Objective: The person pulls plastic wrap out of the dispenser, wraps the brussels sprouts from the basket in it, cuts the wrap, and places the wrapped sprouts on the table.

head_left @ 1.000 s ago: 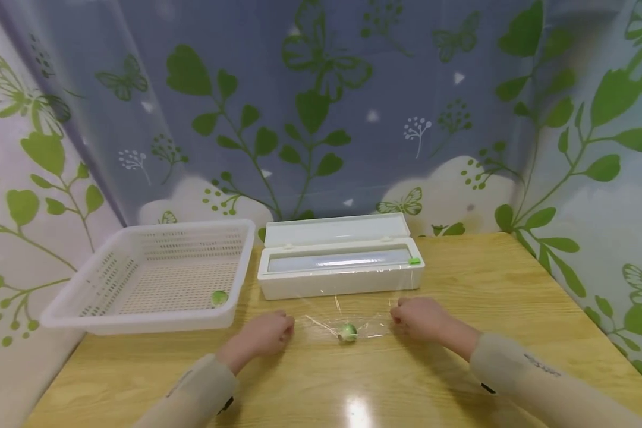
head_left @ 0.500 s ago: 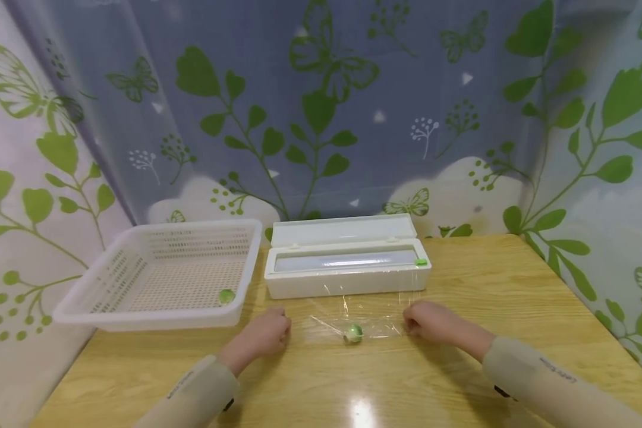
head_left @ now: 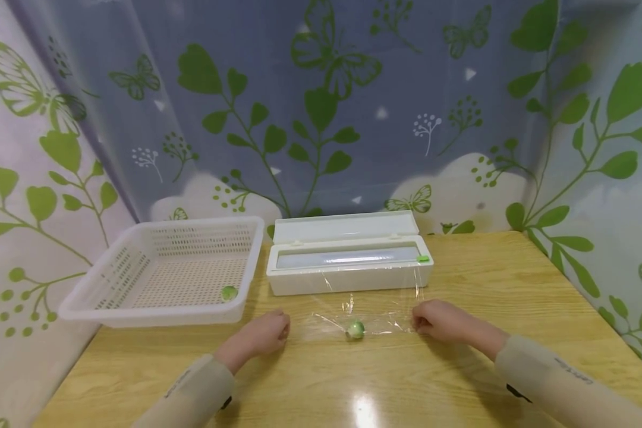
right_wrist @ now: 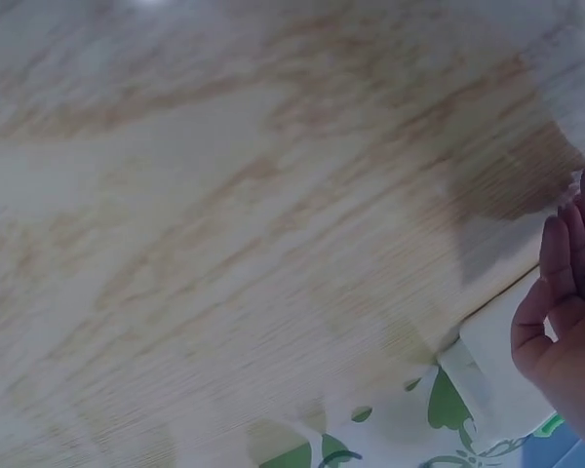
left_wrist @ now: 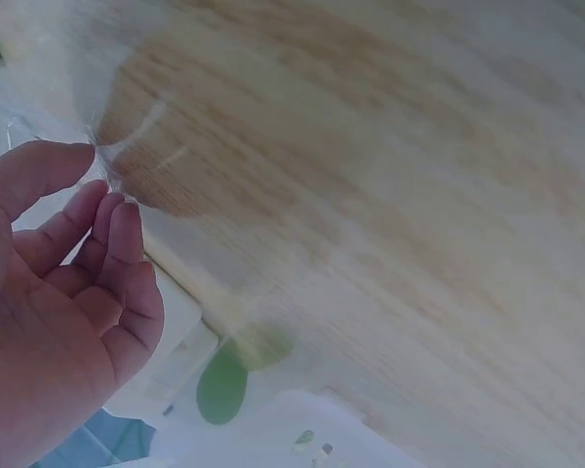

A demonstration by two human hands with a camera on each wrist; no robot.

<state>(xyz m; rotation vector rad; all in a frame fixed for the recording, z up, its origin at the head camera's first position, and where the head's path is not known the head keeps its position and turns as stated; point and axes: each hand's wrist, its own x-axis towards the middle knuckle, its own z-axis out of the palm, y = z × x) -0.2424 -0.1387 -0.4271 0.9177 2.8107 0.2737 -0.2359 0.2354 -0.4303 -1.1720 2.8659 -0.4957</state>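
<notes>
A sheet of clear cling film (head_left: pixel 387 323) stretches from a white cling film dispenser (head_left: pixel 350 283) toward the person. One Brussels sprout (head_left: pixel 355 329) sits at the film's near part, midway between the hands; whether it lies under or on the film I cannot tell. At the film's left corner, the left hand (head_left: pixel 264 333) pinches the edge between thumb and fingers; the left wrist view shows the film gathered at the fingertips (left_wrist: pixel 125 219). The right hand (head_left: pixel 444 321) pinches the opposite corner. In the right wrist view, that hand (right_wrist: pixel 570 302) is partly cut off.
Left of the dispenser stands a white plastic basket (head_left: pixel 160 321) with a second Brussels sprout (head_left: pixel 228 293) inside. The dispenser's lid (head_left: pixel 348 227) is raised, and a green slider (head_left: pixel 423 258) sits at its right end. All rest on a wooden table (head_left: pixel 299 386) before a patterned cloth (head_left: pixel 257 71).
Both hands have drawn slightly apart, the left one leftward and the right one rightward, spreading the film wider. The head view has shifted a little. Sprouts, basket and dispenser stay put.
</notes>
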